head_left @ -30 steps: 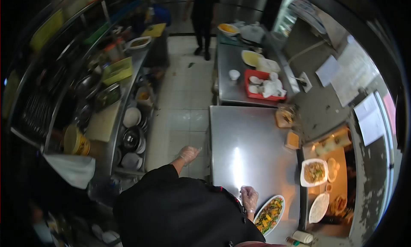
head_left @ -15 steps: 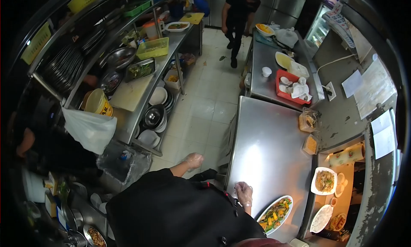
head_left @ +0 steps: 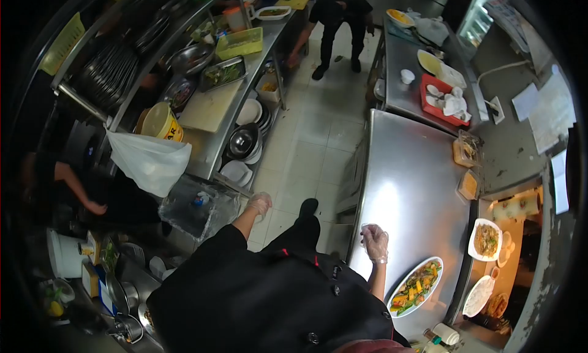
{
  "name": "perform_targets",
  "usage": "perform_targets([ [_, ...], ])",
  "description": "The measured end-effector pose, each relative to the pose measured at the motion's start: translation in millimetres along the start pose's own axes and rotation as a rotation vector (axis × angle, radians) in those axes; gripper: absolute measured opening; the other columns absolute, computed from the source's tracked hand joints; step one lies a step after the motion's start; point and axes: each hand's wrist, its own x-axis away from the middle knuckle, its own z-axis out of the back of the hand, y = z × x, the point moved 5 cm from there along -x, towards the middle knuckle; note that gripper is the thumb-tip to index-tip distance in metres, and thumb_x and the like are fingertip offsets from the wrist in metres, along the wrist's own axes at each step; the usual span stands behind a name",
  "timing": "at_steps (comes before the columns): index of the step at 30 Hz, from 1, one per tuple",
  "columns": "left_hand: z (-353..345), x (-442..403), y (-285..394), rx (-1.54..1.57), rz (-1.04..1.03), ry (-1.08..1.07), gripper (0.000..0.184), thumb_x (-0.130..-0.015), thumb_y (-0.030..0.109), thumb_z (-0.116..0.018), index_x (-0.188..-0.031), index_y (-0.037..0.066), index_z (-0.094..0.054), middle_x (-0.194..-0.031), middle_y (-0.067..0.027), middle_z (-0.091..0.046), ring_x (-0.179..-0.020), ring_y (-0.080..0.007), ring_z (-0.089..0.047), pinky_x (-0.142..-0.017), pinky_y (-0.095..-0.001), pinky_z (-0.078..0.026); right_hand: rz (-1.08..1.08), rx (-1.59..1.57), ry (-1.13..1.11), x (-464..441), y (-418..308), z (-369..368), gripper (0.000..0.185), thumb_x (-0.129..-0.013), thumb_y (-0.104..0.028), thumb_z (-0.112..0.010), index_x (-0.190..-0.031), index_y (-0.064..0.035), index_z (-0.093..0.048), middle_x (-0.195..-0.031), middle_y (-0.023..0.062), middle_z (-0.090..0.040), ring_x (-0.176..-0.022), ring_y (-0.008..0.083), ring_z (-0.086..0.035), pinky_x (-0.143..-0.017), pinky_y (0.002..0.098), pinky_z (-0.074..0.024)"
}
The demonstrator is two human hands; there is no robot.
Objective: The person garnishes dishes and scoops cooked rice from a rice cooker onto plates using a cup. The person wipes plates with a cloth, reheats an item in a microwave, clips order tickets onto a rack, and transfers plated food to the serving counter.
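My left hand (head_left: 260, 205), in a clear plastic glove, hangs over the floor beside the left shelving. Its fingers are loosely bent and somewhat apart, with nothing seen in them. Above the edge of the steel counter (head_left: 407, 187) is my right hand (head_left: 375, 243), also gloved, fingers loosely curled and no object visible in it. The nearest thing to it is an oval white plate (head_left: 418, 287) of stir-fried vegetables with yellow and green pieces, lying on the counter. I cannot tell whether the right hand touches the steel.
A co-worker (head_left: 340, 22) bends toward the left shelves in the aisle. Another person's arm (head_left: 79, 187) shows at left. A lined bin (head_left: 199, 209) stands left of me. On the right, a pass-through holds a noodle plate (head_left: 487, 240) and a rice dish (head_left: 479, 296).
My body and view have shifted, and a foot now shows stepping forward. Both hands appear higher in view. The co-worker ahead has bent over and reached toward the left shelves.
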Motion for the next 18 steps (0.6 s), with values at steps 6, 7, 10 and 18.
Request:
perform_targets([
  [6, -3, -16, -17, -0.095, -0.221, 0.15, 0.012, -0.07, 0.017, -0.056, -0.068, 0.01, -0.064, -0.068, -0.0132, -0.062, -0.066, -0.0295, -0.06, -0.06, -0.0394, -0.048, -0.138, -0.135, -0.066, -49, -17, -44, 0.018, -0.087, -0.012, -0.056, -0.097, 0.0024, -0.059, -0.075, 0.0073, -0.062, -0.055, 0.011, -0.056, -0.051, 0.025, -0.0479],
  [7, -4, -22, -15, -0.132, -0.218, 0.129, 0.012, -0.07, 0.017, -0.055, -0.067, 0.01, -0.064, -0.068, -0.0132, -0.062, -0.066, -0.029, -0.06, -0.06, -0.0392, -0.048, -0.112, -0.153, -0.124, -68, -9, -58, 0.018, -0.086, -0.011, -0.056, -0.098, 0.0025, -0.059, -0.076, 0.0072, -0.061, -0.059, 0.0113, -0.056, -0.052, 0.0252, -0.0484],
  [10, 8, -47, -8, -0.384, -0.452, 0.133, 0.013, -0.069, 0.017, -0.053, -0.064, 0.009, -0.062, -0.069, -0.0132, -0.061, -0.063, -0.0265, -0.06, -0.059, -0.039, -0.049, 0.005, -0.035, -0.273, -133, -4, -100, 0.017, -0.087, -0.011, -0.056, -0.097, 0.0023, -0.059, -0.075, 0.0062, -0.061, -0.063, 0.0122, -0.057, -0.054, 0.0264, -0.0482],
  [18, 190, -109, 8, 0.078, 0.032, 0.325, 0.016, -0.076, 0.018, -0.048, -0.072, 0.006, -0.059, -0.071, -0.0202, -0.059, -0.069, -0.0373, -0.059, -0.061, -0.0473, -0.046, 0.165, 0.248, -0.515, -311, -155, -190, 0.021, -0.087, -0.016, -0.056, -0.092, 0.004, -0.061, -0.071, 0.0034, -0.059, -0.062, 0.0083, -0.054, -0.057, 0.0239, -0.0449],
])
